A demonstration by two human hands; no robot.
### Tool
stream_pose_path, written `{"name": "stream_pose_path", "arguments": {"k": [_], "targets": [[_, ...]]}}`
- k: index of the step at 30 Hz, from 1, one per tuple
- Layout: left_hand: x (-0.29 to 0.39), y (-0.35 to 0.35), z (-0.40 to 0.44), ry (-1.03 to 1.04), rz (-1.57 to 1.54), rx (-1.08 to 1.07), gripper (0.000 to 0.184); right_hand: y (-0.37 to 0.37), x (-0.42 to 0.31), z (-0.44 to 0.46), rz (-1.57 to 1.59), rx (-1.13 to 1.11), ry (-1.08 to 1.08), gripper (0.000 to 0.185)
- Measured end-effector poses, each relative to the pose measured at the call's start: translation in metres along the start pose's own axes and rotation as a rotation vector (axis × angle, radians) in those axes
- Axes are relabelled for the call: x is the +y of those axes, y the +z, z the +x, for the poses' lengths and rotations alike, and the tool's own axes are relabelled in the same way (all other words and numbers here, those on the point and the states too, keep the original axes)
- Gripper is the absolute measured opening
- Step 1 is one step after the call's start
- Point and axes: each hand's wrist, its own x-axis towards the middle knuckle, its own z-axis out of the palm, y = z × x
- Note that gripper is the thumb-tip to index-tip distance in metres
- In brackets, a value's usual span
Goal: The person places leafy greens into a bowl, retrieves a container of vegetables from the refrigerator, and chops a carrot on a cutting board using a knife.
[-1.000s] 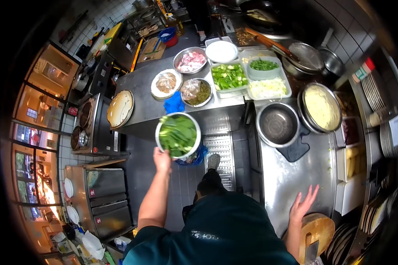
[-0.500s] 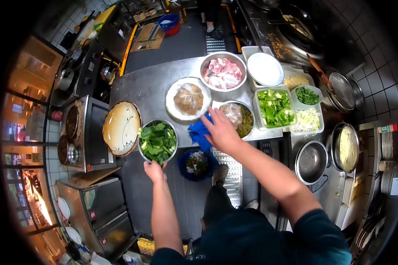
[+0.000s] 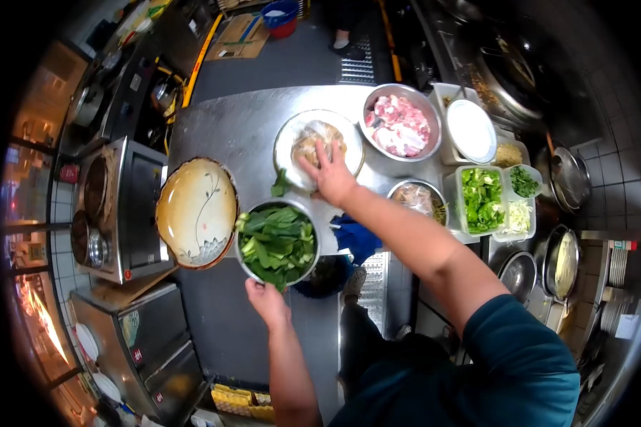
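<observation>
At the near edge of the steel counter, my left hand (image 3: 267,302) grips the rim of a metal bowl (image 3: 316,265). Chopped leafy greens (image 3: 275,240) heap up in it, and one loose leaf (image 3: 280,183) shows just beyond its rim. My right hand (image 3: 332,176) reaches over a white plate (image 3: 290,135), fingers spread on top of a clear plastic bag (image 3: 312,136) of brownish food. Whether the fingertips press into the bag is hard to make out. A blue cloth (image 3: 358,238) hangs at the counter edge beneath my right forearm.
Left of the greens lies a large oval dish (image 3: 198,212). Across the counter (image 3: 228,121) stand a bowl of raw meat (image 3: 402,126), a bowl holding another bag (image 3: 417,199), and tubs of cut green peppers (image 3: 482,199) and shredded white vegetable (image 3: 518,217). A bin (image 3: 325,277) sits below.
My right hand has gone from above the blue cloth to the bag on the white plate. The bowl of greens in my left hand is nearer that plate. The view has shifted.
</observation>
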Motion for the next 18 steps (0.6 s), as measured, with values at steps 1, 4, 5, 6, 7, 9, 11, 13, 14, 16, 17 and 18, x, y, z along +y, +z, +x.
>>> {"name": "stream_pose_path", "arguments": {"k": [1, 4, 5, 6, 7, 9, 11, 13, 14, 16, 17, 18], "targets": [[0.006, 0.004, -0.001, 0.006, 0.070, 0.000, 0.010, -0.002, 0.002, 0.010, -0.005, -0.014, -0.008, 0.100], [0.003, 0.017, 0.009, -0.017, -0.009, -0.043, 0.012, -0.026, 0.005, 0.032, -0.024, -0.098, 0.009, 0.099], [0.000, 0.018, 0.012, -0.026, 0.014, -0.056, 0.012, -0.038, 0.006, 0.035, -0.014, -0.120, 0.027, 0.099], [-0.005, 0.018, 0.017, -0.014, 0.026, -0.064, 0.012, -0.048, 0.008, 0.036, -0.006, -0.144, 0.047, 0.099], [-0.010, 0.018, 0.021, 0.000, 0.036, -0.073, 0.012, -0.058, 0.007, 0.035, -0.026, -0.080, 0.018, 0.097], [-0.006, 0.024, 0.022, -0.010, 0.028, -0.071, 0.013, -0.071, 0.004, 0.035, -0.066, 0.051, -0.042, 0.093], [-0.006, 0.024, 0.024, 0.038, 0.046, -0.085, 0.014, -0.056, 0.003, 0.054, -0.135, 0.116, -0.365, 0.078], [-0.006, 0.021, 0.024, 0.045, 0.060, -0.103, 0.014, -0.048, -0.005, 0.063, -0.077, 0.152, -0.586, 0.054], [-0.006, 0.019, 0.025, 0.030, 0.064, -0.111, 0.014, -0.043, -0.009, 0.067, -0.116, 0.094, -0.579, 0.049], [-0.002, 0.018, 0.024, 0.014, 0.063, -0.105, 0.014, -0.039, -0.015, 0.075, -0.196, -0.020, -0.566, 0.041], [0.000, 0.018, 0.022, 0.010, 0.058, -0.094, 0.013, -0.028, -0.013, 0.079, -0.104, 0.106, -0.572, 0.033], [0.001, 0.019, 0.020, 0.003, 0.053, -0.083, 0.013, -0.026, -0.012, 0.082, -0.093, 0.147, -0.578, 0.031]]}}
